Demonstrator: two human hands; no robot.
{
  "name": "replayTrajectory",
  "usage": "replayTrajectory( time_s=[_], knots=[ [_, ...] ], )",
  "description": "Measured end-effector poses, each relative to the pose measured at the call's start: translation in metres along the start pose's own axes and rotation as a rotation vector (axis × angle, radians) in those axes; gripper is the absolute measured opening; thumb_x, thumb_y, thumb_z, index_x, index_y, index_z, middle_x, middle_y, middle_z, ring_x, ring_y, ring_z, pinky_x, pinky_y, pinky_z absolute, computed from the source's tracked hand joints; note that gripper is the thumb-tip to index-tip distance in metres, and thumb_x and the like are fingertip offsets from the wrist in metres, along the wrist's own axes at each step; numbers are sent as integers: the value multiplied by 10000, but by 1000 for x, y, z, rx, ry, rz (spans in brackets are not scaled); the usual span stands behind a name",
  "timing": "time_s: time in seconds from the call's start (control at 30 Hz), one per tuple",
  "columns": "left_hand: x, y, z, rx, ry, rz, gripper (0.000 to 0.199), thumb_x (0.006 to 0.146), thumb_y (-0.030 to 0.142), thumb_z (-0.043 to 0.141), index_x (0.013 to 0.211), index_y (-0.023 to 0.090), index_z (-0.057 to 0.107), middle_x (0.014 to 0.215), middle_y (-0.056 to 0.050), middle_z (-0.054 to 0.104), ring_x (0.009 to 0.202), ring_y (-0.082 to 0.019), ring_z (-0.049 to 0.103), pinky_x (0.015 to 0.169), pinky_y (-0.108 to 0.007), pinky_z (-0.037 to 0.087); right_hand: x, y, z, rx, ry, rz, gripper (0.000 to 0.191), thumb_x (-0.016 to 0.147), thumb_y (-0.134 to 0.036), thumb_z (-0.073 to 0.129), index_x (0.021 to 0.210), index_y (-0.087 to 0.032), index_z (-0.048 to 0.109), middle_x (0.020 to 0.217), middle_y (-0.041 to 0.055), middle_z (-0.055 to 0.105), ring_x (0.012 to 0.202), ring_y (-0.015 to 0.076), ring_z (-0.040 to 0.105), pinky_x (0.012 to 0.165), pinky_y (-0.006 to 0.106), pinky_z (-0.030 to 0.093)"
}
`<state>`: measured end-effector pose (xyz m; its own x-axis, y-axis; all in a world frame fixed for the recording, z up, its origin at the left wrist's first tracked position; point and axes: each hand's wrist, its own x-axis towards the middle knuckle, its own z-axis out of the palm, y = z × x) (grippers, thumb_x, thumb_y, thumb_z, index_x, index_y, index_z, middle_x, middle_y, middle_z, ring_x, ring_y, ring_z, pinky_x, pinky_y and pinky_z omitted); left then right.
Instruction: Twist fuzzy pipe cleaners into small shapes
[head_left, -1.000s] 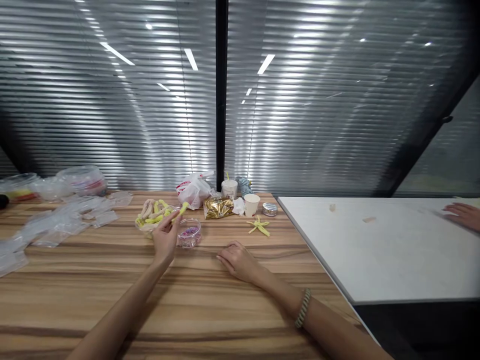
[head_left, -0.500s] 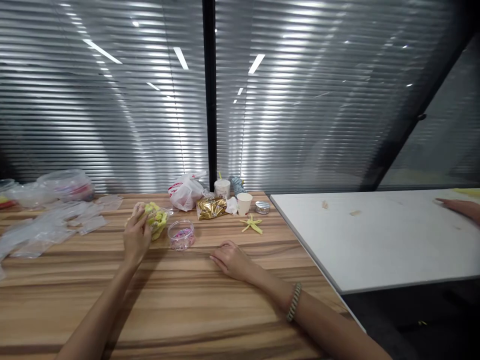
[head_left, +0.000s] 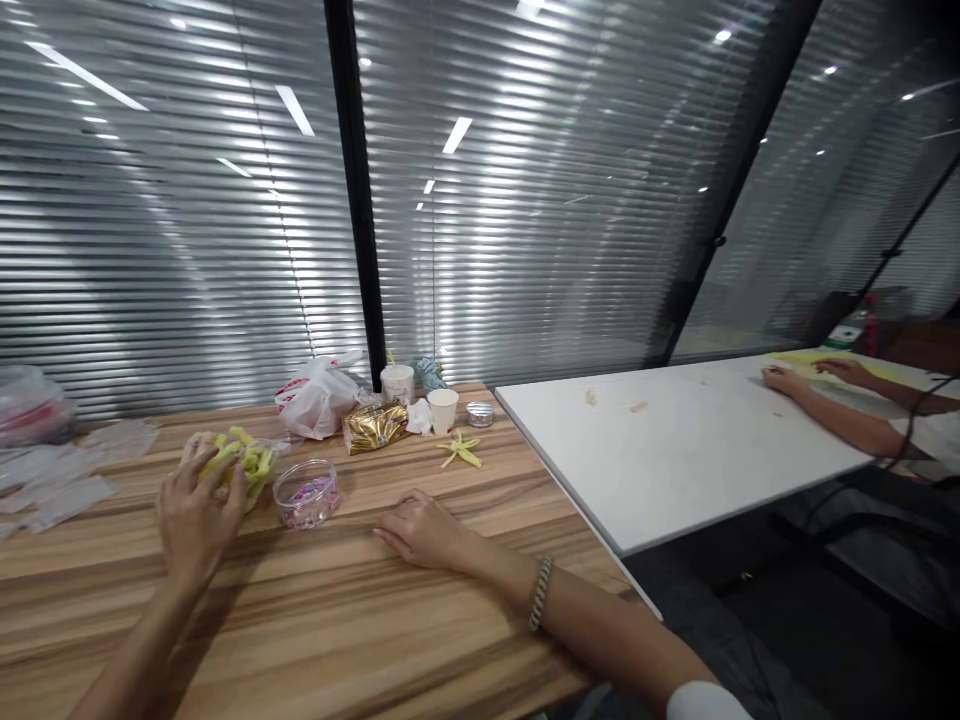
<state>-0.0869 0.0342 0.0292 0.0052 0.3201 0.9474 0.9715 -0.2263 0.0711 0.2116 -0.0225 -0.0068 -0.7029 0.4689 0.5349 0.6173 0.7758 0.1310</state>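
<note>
At the left of the table, my left hand (head_left: 199,510) reaches over a yellow lumpy bundle (head_left: 251,462), its bent fingers and thumb around the near side. Clear plastic shows at the bundle's edge, and the hand hides part of it. Just right of it stands a clear round tub (head_left: 307,495) with small pink and purple bits inside. My right hand (head_left: 420,530) rests on the wood with its fingers curled in, and I see nothing in them. Beyond that hand lies a flat yellow star-like shape (head_left: 461,449) with thin arms.
Along the back stand a white plastic bag (head_left: 316,397), gold packet (head_left: 375,428), lidded cup (head_left: 397,384), paper cup (head_left: 442,411) and round tin (head_left: 480,414). Clear plastic sheets (head_left: 71,505) lie left. Another person's hands (head_left: 784,380) are over the adjoining white table (head_left: 570,450).
The view has swung right, bringing more of the other person's arms into sight. My left hand's fingers have spread wider over the yellow bundle. My right hand stays resting on the table.
</note>
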Motion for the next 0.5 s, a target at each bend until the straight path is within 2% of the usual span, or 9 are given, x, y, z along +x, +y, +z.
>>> replayTrajectory(
  time_s=[0.1,0.17,0.23,0.3,0.33,0.4,0.5],
  knots=[
    [1,4,-2,-12,2,10,146,744,284,561,863,209,602,1145,-49,579,1087,-260,515,885,-420,414,0,2,-2,-45,45,6,290,899,-310,336,782,-162,557,690,11,599,643,88,519,725,250,336],
    [2,8,-4,-24,21,38,144,741,273,562,867,212,596,1147,-48,574,1104,-263,502,903,-435,401,1,11,-8,-83,78,-8,272,893,-309,349,794,-162,556,683,15,590,641,86,514,723,250,332],
    [5,13,-7,-48,41,61,145,739,251,566,879,223,588,1155,-34,565,1118,-259,491,924,-447,387,-1,32,-19,-131,110,-6,263,884,-313,365,790,-162,559,672,17,581,650,90,510,737,254,331],
    [7,19,-11,-99,57,71,161,726,218,579,887,233,586,1156,-22,560,1133,-259,480,946,-458,372,-8,64,-33,-185,125,72,290,885,-311,353,754,-160,564,661,21,574,666,99,506,763,264,333],
    [8,23,-13,-127,74,75,173,716,204,588,887,234,589,1143,-24,567,1139,-263,475,953,-462,367,-15,82,-40,-216,140,198,305,890,-301,333,771,-156,573,684,33,579,686,105,508,773,266,336],
    [9,31,-16,-180,83,89,191,707,186,591,892,234,598,1113,-38,579,1151,-271,461,974,-472,345,-38,121,-53,-263,143,536,344,907,-290,273,869,-150,585,799,62,592,765,115,516,789,258,345],
    [9,48,-23,-252,31,175,226,709,172,582,930,213,607,1074,-81,588,1104,-266,489,987,-463,334,-90,171,-65,-316,-37,992,357,908,-322,256,1061,-189,550,1020,79,550,969,133,485,855,239,350]
  ],
)
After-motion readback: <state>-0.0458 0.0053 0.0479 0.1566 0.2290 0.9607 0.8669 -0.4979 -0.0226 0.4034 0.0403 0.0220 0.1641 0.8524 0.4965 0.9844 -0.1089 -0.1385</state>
